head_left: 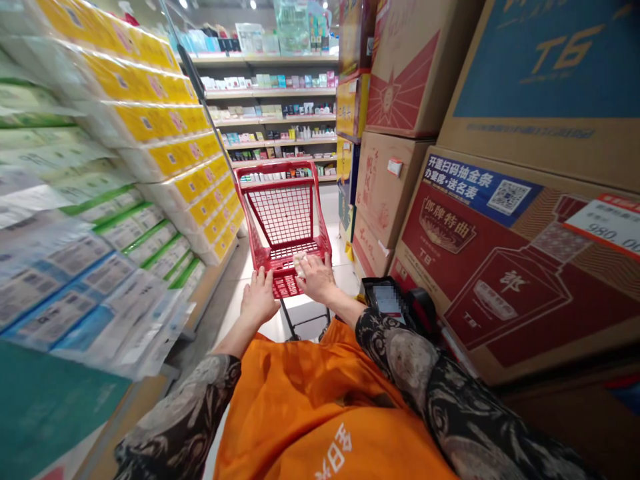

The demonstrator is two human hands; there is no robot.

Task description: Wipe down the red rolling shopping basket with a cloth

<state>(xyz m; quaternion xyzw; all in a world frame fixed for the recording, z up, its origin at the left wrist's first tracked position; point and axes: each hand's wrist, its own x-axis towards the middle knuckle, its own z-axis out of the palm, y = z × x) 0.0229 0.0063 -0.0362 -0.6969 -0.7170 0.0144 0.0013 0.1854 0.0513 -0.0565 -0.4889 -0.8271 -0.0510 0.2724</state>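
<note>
A red shopping cart point(284, 212) with a grid basket stands straight in front of me. My left hand point(260, 297) rests against the left side of its near edge, fingers stretched out and holding nothing. Over the near right part of the cart lies my right hand point(317, 277). It presses on a crumpled whitish cloth point(299, 265), most of which is hidden under the fingers; whether it is cloth or paper is hard to tell.
Yellow-wrapped packs point(180, 123) and green and blue packs point(75, 280) are stacked along the left. Large cartons point(450, 260) form a wall on the right. Shelves point(273, 93) of small goods stand ahead, across a pale tiled floor point(343, 273). A dark device with a screen point(386, 299) sits beside my right forearm.
</note>
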